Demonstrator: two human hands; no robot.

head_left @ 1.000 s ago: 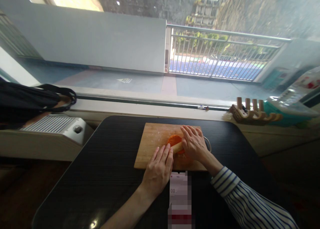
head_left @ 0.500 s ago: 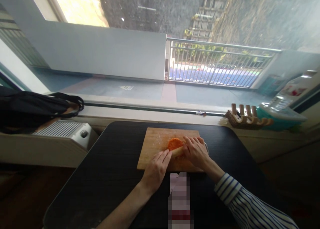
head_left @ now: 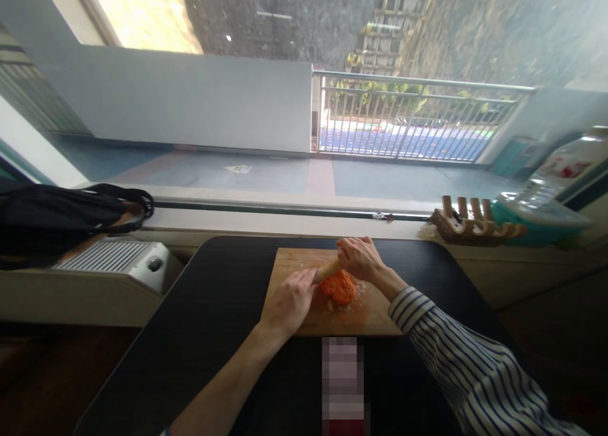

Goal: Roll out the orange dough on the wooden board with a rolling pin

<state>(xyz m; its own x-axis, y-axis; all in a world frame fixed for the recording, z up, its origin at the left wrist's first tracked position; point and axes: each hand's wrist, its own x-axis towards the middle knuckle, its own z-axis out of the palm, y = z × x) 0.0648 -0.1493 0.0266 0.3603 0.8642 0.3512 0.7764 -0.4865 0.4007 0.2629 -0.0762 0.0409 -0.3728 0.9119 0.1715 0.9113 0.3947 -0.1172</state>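
Rolling pin (head_left: 329, 270) slanted along the far edge of orange dough (head_left: 339, 288)

At far left, a black bag (head_left: 61, 217) by a white grilled unit (head_left: 142, 258), apparently put there to save room on the dark desk (head_left: 213, 347). Next, the left hand (head_left: 292, 300), grasping the pin's left end. Then the pin itself, slanting away to the right; firm pressure or mere contact, impossible to tell. Near the middle of the wooden cutting board (head_left: 370, 315), the dough, lumpy and flattened, with pale specks around it, probably flour against sticking; board beneath, presumably to keep mess off the desk. Nearer, a pixelated item (head_left: 339, 372), unidentifiable. Farther right, the right hand (head_left: 358, 256), curled around the other end, likely for an even push from both sides. Behind it, a striped sleeve (head_left: 465, 353). Along the sill, a pegged wooden rack (head_left: 468, 224), a teal basin (head_left: 546, 224) and a plastic bottle (head_left: 560, 170), seemingly kept out of the arms' way.
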